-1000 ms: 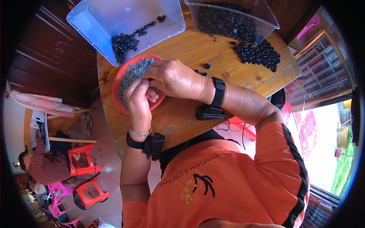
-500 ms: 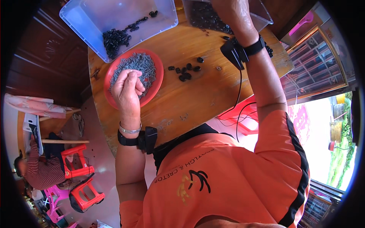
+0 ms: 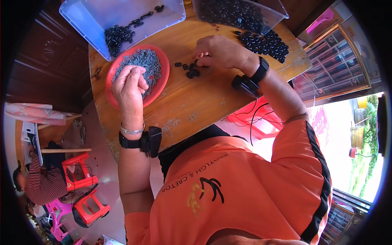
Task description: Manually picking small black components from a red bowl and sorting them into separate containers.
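A red bowl [image 3: 164, 77] full of small grey screw-like pieces [image 3: 148, 59] stands on the wooden table. Over it my left hand [image 3: 130, 83] is closed, thumb against the bent fingers; anything between them is too small to make out. To its right, my right hand [image 3: 220, 53] reaches down with curled fingers to a small group of black oval pieces [image 3: 190, 74] lying on the wood. Its fingertips meet the pieces at the group's upper right edge, and whether one is gripped is hidden.
A clear plastic bin [image 3: 157, 28] with black pieces stands at the back left. Another clear bin [image 3: 267, 18], holding many more, is at the back right, with a spread of black pieces [image 3: 265, 45] before it. Red stools [image 3: 90, 206] and a seated person [image 3: 45, 183] are at left.
My right hand has come down from the back right bin to the small group of black pieces. My left hand stays closed over the bowl. The whole view has shifted slightly.
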### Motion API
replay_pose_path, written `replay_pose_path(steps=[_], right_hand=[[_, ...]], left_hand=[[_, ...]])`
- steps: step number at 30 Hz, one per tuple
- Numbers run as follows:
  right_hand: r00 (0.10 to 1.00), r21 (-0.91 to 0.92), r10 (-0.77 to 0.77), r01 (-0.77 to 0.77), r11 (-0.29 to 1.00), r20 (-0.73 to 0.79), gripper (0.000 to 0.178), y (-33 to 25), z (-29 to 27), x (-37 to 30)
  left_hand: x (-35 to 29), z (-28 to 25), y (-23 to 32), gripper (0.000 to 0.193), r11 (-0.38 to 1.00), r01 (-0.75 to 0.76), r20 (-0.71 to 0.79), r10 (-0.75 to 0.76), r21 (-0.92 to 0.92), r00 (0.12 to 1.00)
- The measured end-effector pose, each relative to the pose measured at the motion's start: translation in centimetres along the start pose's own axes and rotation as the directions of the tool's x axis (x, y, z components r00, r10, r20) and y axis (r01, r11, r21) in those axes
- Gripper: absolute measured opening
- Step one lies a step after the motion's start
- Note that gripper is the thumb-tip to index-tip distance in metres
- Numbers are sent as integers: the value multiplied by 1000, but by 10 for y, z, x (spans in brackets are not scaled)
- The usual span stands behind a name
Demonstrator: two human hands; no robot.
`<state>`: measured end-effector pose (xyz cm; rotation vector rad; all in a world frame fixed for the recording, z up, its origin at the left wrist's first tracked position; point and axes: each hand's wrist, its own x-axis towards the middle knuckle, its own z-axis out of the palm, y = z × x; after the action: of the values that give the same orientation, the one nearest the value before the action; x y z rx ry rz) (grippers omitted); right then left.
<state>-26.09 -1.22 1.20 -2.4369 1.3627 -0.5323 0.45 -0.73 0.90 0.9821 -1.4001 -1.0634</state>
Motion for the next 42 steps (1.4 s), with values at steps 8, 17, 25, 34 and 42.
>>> replay_pose_path(steps=[8, 17, 25, 34, 42], right_hand=[[997, -215, -48, 59, 975, 58, 16, -1, 16, 18], [1000, -120, -6, 9, 993, 24, 17, -14, 22, 31], [988, -144, 135, -123, 982, 76, 15, -22, 26, 38], [985, 98, 114, -127, 987, 132, 14, -13, 26, 44], [982, 426, 130, -176, 887, 136, 23, 11, 18, 55]], left_hand=[[3, -3, -5, 20, 1000, -4, 9, 4, 3, 1000], [3, -5, -4, 20, 1000, -5, 10, 5, -2, 1000], [4, -4, -4, 20, 1000, 2, -3, -2, -1, 1000], [4, -4, -6, 19, 1000, 16, 46, -16, 18, 999], [2, 0, -5, 19, 993, 40, 150, -57, 111, 987]])
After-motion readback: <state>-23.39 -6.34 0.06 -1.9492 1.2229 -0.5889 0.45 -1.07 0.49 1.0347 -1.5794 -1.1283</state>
